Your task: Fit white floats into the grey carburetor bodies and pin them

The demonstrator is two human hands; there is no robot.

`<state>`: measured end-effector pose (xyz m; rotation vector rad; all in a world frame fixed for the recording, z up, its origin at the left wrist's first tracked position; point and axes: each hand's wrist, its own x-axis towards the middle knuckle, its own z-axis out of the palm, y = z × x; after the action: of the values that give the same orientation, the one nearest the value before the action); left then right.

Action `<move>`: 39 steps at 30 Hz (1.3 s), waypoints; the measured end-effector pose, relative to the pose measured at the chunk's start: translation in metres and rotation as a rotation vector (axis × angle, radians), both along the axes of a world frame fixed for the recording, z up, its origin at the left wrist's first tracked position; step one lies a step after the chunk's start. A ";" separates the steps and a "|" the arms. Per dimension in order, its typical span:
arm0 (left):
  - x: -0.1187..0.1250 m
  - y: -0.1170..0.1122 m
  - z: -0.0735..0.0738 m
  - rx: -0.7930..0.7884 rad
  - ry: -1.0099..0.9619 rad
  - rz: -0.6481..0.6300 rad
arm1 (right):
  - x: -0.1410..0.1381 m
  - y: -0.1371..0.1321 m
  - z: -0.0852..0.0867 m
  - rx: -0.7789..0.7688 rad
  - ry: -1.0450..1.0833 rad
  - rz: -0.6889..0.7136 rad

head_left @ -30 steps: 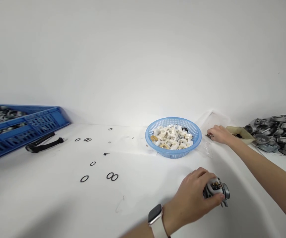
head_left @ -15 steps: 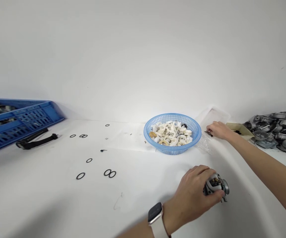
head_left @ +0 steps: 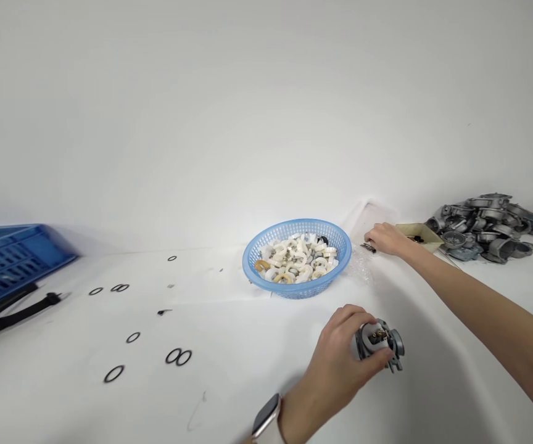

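My left hand, a watch on its wrist, grips a grey metal carburetor above the white tabletop. A white plastic float and brass-coloured parts show in its open upper side. Farther back, my right hand is closed, with its fingertips at some small dark metal parts by a clear plastic bag. How many of these parts the fingers hold is hidden. Left of that hand stands a blue round basket heaped with white floats.
A yellowish tray with small dark parts and a pile of carburetor bodies are at the right. Several black rubber rings lie on the left. A blue crate and a black strap are at the far left.
The view has swung to the right, so things appear farther left. My left hand still grips the carburetor. My right hand stays by the small metal parts at the plastic bag.
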<state>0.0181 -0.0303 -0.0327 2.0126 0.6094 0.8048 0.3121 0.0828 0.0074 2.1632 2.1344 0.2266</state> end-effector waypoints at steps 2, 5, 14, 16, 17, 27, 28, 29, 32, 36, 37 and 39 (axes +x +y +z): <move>0.000 0.001 -0.001 0.001 -0.005 -0.022 | -0.001 -0.006 0.003 0.056 0.087 0.022; -0.002 0.003 0.000 0.022 -0.002 -0.051 | -0.008 -0.027 0.010 0.160 0.240 0.063; -0.010 0.006 0.001 0.220 0.024 -0.122 | -0.060 -0.159 0.011 0.324 0.882 0.191; -0.011 0.007 0.004 0.216 0.067 -0.113 | -0.068 -0.175 0.006 0.350 0.984 0.218; -0.012 0.008 0.006 0.203 0.089 -0.101 | -0.072 -0.178 0.003 0.358 1.012 0.213; -0.009 0.013 0.013 0.054 0.122 -0.085 | -0.082 -0.176 -0.023 0.146 1.578 -0.020; -0.009 0.013 0.013 0.067 0.119 -0.077 | -0.083 -0.178 -0.022 0.125 1.625 -0.016; -0.008 0.013 0.012 0.084 0.116 -0.070 | -0.085 -0.179 -0.021 0.112 1.657 -0.007; -0.007 0.012 0.012 0.157 0.110 -0.051 | -0.090 -0.183 -0.019 0.123 1.679 0.019; -0.005 0.010 0.013 0.224 0.108 -0.036 | -0.095 -0.183 -0.022 0.175 1.647 0.046; -0.004 0.010 0.013 0.232 0.105 -0.033 | -0.096 -0.183 -0.024 0.178 1.632 0.054; -0.004 0.009 0.014 0.239 0.098 -0.028 | -0.096 -0.182 -0.027 0.184 1.595 0.068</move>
<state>0.0140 -0.0210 -0.0188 2.2842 0.5602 0.7958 0.2160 -0.0992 -0.0192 2.6432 2.6794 -1.9821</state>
